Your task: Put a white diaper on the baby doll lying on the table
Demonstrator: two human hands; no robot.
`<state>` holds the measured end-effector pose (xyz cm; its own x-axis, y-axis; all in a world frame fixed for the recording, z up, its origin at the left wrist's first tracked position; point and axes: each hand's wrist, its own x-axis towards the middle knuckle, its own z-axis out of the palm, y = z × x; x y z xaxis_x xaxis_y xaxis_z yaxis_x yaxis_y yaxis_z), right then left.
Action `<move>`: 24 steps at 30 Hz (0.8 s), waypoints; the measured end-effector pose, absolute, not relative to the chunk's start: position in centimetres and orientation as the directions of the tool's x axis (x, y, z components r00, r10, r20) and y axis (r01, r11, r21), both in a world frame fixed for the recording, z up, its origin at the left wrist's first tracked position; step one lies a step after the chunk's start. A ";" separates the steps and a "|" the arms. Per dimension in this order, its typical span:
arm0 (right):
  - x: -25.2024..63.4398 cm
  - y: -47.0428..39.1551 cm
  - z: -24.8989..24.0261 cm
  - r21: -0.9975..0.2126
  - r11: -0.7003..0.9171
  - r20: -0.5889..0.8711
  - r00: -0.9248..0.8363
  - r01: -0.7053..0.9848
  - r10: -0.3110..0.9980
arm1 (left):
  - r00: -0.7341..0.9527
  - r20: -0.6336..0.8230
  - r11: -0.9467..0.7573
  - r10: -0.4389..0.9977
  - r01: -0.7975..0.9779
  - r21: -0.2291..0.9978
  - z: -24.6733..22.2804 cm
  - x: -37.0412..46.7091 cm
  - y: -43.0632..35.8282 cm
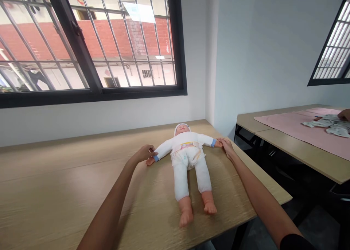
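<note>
A baby doll point(188, 148) lies on its back on the wooden table point(68, 177), arms spread and bare feet toward me. It wears a white cap, a white long-sleeved top with blue cuffs, a diaper and white leg coverings. My left hand point(146, 152) is closed on the doll's sleeve cuff at the left of the picture, fingers pinched near the blue edge. On the other side my right hand point(226, 146) is closed around the doll's small hand, just beyond the other blue cuff.
A barred window point(95, 93) and a pale wall point(194, 60) stand behind the table. To the right, another table point(322, 166) bears a pink cloth point(295, 124) and patterned baby clothes point(328, 123), with another person's hand point(344, 114) at them. A gap separates the two tables.
</note>
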<state>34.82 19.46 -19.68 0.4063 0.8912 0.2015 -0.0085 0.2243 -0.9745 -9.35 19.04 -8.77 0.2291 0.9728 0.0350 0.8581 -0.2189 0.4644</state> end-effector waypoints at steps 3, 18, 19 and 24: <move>34.6 19.3 -19.5 -0.969 0.213 0.151 0.379 -0.127 0.913 | 0.223 0.038 -0.215 0.974 0.858 0.466 -8.8 -9.3 19.0; 34.3 19.0 -19.4 -0.942 0.230 0.146 0.322 -0.243 0.935 | 0.218 0.030 -0.206 0.975 0.851 0.483 -8.7 -9.2 18.8; 34.3 19.1 -19.5 -0.943 0.241 0.154 0.340 -0.230 0.928 | 0.219 0.030 -0.206 0.975 0.852 0.482 -8.7 -9.2 18.8; 34.5 19.6 -20.2 -0.942 0.261 0.164 0.390 -0.210 0.906 | 0.221 0.035 -0.210 0.975 0.851 0.481 -8.7 -9.3 18.9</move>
